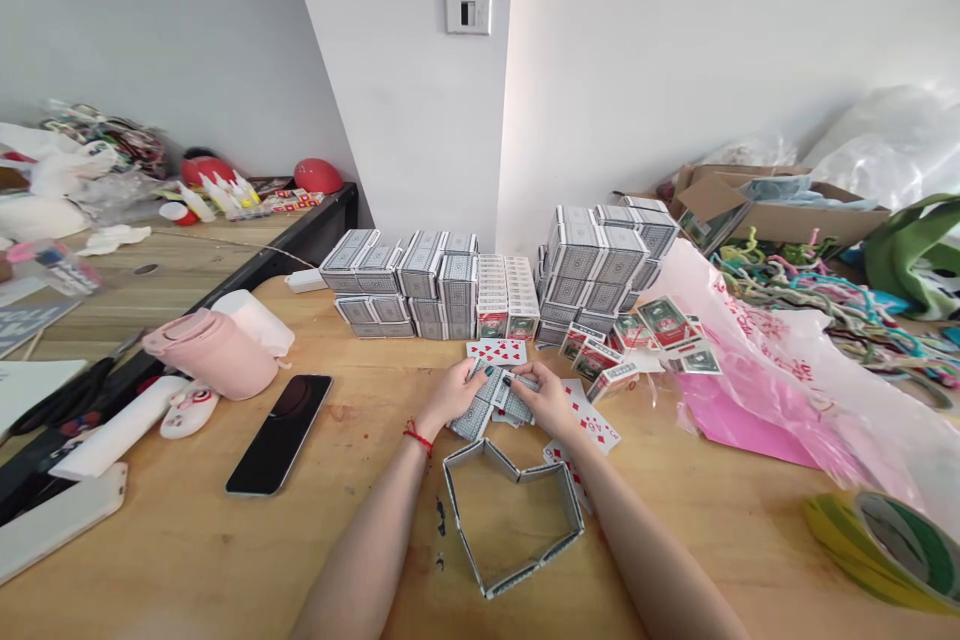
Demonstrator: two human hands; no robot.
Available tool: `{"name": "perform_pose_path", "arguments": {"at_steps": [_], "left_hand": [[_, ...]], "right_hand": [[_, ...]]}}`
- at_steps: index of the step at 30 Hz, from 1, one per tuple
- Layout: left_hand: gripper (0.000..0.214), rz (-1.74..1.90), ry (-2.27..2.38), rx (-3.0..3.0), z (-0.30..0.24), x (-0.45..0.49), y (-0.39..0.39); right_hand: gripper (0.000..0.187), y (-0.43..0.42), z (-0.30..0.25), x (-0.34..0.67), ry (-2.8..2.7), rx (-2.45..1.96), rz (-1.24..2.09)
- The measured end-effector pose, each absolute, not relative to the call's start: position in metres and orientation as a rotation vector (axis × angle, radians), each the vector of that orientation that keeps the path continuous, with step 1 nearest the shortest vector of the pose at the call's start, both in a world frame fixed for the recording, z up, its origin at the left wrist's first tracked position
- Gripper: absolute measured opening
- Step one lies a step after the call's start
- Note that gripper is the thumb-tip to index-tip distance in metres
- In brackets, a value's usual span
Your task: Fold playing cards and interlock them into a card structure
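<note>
Near the middle of the table, my left hand [454,390] is closed on grey-backed playing cards [474,417], thumb on top. Beside it, my right hand [546,397] pinches more grey-backed playing cards [514,406]; the two groups meet or overlap between the hands. Just beyond lies a face-up ten of hearts card [496,352]. Face-up diamond cards [592,417] are spread by my right wrist and partly hidden under the forearm. Between my forearms stands a heart-shaped ring of joined cards [466,545], set on edge.
Card-built blocks [424,265] and boxed decks [506,295] stand at the back. Taller blocks [592,255] rise to their right, near loose card boxes [664,322]. A phone [279,435] and pink cup [210,352] lie left; yellow tape [885,545] and pink plastic [765,380] are right.
</note>
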State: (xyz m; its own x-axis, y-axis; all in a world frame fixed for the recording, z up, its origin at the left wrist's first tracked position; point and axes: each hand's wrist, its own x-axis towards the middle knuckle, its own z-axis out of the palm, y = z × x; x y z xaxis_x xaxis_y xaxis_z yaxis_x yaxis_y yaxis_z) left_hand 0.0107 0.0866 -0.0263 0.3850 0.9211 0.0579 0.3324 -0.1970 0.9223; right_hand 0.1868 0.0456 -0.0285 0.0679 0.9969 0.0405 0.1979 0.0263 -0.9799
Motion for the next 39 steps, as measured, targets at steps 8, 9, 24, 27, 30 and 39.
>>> {"name": "perform_pose_path", "arguments": {"at_steps": [8, 9, 24, 27, 30, 39], "left_hand": [[0.028, 0.828, 1.026, 1.660, -0.020, 0.019, 0.080], [0.032, 0.830, 1.022, 1.659, -0.019, 0.020, 0.079], [0.040, 1.010, 1.077, 1.507, -0.012, 0.027, 0.076], [0.040, 1.008, 1.077, 1.529, -0.012, 0.026, 0.075], [0.039, 1.000, 1.070, 1.542, -0.013, 0.025, 0.075], [0.038, 1.021, 1.038, 1.557, -0.016, 0.025, 0.078]], "right_hand": [[0.029, 0.048, -0.027, 0.182, -1.271, -1.340, 0.901], [0.030, 0.048, -0.028, 0.181, -1.259, -1.340, 0.878], [0.030, 0.046, -0.038, 0.171, -1.154, -1.284, 1.136], [0.031, 0.045, -0.038, 0.169, -1.145, -1.222, 1.197], [0.035, 0.045, -0.034, 0.170, -1.163, -1.136, 1.280], [0.031, 0.045, -0.033, 0.170, -1.127, -1.041, 1.268]]}}
